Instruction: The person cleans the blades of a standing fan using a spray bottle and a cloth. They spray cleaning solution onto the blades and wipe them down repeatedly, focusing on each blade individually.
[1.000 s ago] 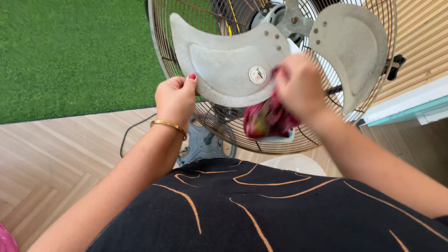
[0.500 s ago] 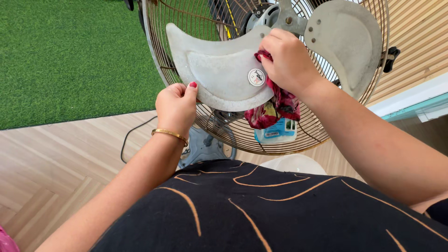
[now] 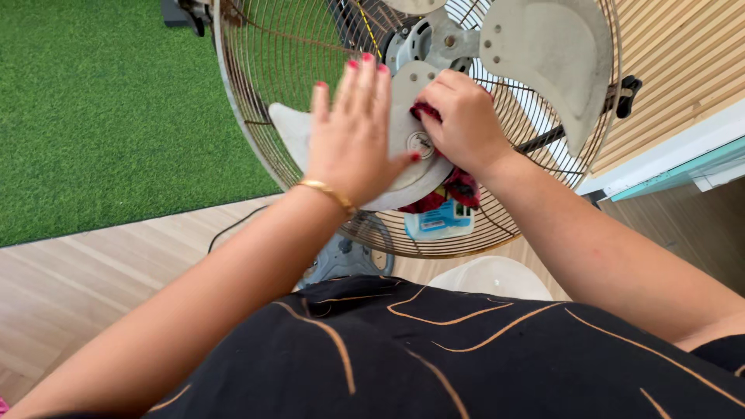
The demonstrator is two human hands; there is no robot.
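- Fan blade (image 3: 423, 167): pale grey metal, matt and dull, with a small round sticker.
- Wire guard (image 3: 256, 93): thin metal rods, tarnished brown in places.
- Rag (image 3: 458, 186): soft, crumpled cloth in red and yellow print, under the right hand (image 3: 466, 124).
- Bangle (image 3: 330, 194): polished gold-coloured metal on the wrist of the left hand (image 3: 353, 132), whose nails are glossy red.
- Floor (image 3: 77, 271): smooth light wood boards.
- Turf (image 3: 93, 101): rough green synthetic pile.
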